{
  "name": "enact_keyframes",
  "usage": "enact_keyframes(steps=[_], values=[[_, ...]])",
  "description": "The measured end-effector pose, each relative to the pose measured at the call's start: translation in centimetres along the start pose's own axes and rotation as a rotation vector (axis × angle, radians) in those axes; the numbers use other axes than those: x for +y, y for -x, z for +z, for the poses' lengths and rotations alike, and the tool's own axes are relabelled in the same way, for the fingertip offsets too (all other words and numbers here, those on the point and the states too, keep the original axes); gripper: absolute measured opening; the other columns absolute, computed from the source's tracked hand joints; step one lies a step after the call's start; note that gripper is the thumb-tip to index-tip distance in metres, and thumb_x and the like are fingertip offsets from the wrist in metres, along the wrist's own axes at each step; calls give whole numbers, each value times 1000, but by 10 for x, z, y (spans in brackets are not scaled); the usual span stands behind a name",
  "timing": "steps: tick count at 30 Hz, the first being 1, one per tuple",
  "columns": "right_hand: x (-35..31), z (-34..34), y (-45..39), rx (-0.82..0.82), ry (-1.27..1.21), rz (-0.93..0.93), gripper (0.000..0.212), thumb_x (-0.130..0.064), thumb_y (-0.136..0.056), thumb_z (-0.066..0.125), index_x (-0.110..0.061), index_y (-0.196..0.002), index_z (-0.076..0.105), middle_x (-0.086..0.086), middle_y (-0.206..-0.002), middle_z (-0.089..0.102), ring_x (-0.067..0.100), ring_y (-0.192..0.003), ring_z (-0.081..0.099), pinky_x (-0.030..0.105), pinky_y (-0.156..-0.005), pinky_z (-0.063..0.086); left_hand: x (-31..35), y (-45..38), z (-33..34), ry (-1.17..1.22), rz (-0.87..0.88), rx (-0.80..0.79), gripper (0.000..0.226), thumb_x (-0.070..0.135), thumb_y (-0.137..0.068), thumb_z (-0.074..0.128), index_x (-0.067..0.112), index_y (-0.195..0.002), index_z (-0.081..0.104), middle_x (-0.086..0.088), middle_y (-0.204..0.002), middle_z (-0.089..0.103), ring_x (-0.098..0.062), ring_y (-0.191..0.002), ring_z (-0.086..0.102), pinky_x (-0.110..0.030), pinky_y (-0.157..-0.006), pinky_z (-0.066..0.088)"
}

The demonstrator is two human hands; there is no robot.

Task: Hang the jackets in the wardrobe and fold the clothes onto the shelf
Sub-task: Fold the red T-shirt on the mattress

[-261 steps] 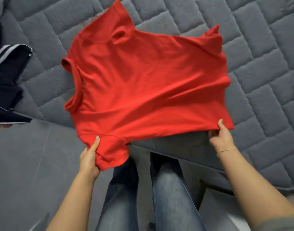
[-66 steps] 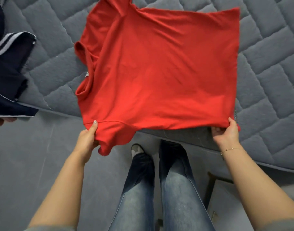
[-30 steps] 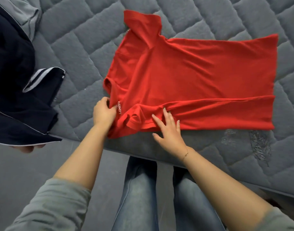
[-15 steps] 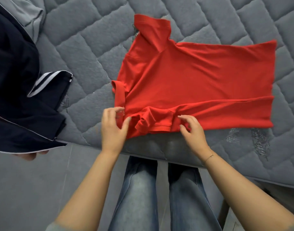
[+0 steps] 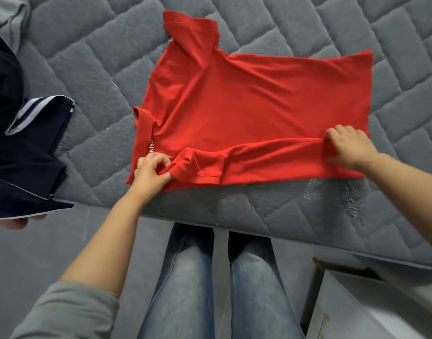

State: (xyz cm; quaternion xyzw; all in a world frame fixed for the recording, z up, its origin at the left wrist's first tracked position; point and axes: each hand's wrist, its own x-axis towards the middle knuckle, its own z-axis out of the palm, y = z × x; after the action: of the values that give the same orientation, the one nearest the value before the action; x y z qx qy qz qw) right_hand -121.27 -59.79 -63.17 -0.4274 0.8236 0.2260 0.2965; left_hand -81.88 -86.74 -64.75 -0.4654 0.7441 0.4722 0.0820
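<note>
Red shirt: spread flat on grey quilted mattress, near edge folded over, collar at 9 o'clock. Left hand: pinching folded sleeve at 7 o'clock. Right hand: gripping fold at 4 o'clock hem. Dark navy garment: at 9 o'clock, apart from shirt.

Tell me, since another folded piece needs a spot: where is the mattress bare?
Bare quilting lies between the red shirt and the dark jacket, and right of the shirt's hem. The near edge is crowded: left hand and right hand pinch the fold.
</note>
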Motion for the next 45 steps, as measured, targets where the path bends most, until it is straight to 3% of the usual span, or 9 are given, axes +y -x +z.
enact_keyframes(steps=[6, 10, 15, 21, 25, 31, 37, 41, 45], values=[[49, 5, -3, -231, 102, -37, 50, -53, -73, 79, -18, -105, 64, 7, -111, 56, 27, -109, 48, 33, -87, 38, 20, -17, -5, 311, -26, 79, 33, 2, -89, 67, 24, -76, 46, 4, -69, 39, 4, -56, 35, -15, -57, 31], [60, 1, 4, -520, -51, 40, 43, -48, -55, 91, -17, -67, 63, 0, -71, 64, 14, -64, 59, 24, -54, 45, 16, -24, -6, 302, -93, 95, 34, 0, -91, 64, 25, -77, 46, 3, -67, 40, 4, -51, 34, -15, -53, 28], [84, 10, -1, -639, -398, 133, 39, -28, -61, 92, -15, -92, 71, 2, -86, 74, 17, -76, 70, 24, -62, 51, 15, -28, 1, 221, -154, 136, 32, 6, -92, 65, 27, -76, 46, 3, -70, 44, -5, -61, 32, -18, -56, 29], [103, 55, 18, -398, -1162, 329, 30, -14, -74, 81, -8, -103, 74, 6, -96, 76, 13, -79, 69, 25, -78, 53, -4, -10, 5, 200, -259, 126, 35, 4, -84, 75, 29, -97, 53, -1, -92, 58, -17, -87, 52, -24, -76, 45], [82, 89, 36, 18, -1467, 544, 33, -10, -91, 66, -5, -124, 62, -9, -86, 73, -9, -59, 62, 9, -63, 52, -22, 7, 14, 91, -254, 229, 15, 19, -86, 75, 13, -92, 61, -6, -83, 58, -19, -80, 50, -36, -74, 42], [70, 124, 45, 266, -1452, 526, 20, -17, -101, 54, -6, -117, 60, -25, -71, 67, -13, -66, 55, 7, -70, 46, -11, 3, 4, 141, -143, 304, 22, 19, -89, 71, 29, -76, 57, 9, -71, 56, -1, -64, 45, -18, -62, 40], [72, 117, 44, 373, -1228, 521, 30, -30, -98, 60, -16, -73, 51, 9, -81, 54, 19, -75, 45, 27, -62, 36, -12, -9, 7, -68, -171, 257, 11, 15, -89, 69, 11, -94, 60, -8, -84, 60, -18, -80, 51, -22, -65, 37], [58, 103, 48, 480, -1270, 550, 5, -17, -101, 54, -15, -96, 54, 1, -87, 55, 6, -77, 47, 30, -77, 42, -9, -4, 16, -18, -216, 269, 13, 10, -91, 64, 5, -102, 59, -12, -91, 59, -20, -87, 51, -34, -77, 40], [28, 87, 52, 546, -1115, 754, 48, -15, -90, 66, -2, -132, 48, 16, -132, 50, 26, -117, 49, 36, -108, 35, 4, 9, 22, -56, -209, 330, 34, 9, -87, 68, 5, -119, 57, -16, -118, 61, -28, -111, 54, -39, -97, 39]])
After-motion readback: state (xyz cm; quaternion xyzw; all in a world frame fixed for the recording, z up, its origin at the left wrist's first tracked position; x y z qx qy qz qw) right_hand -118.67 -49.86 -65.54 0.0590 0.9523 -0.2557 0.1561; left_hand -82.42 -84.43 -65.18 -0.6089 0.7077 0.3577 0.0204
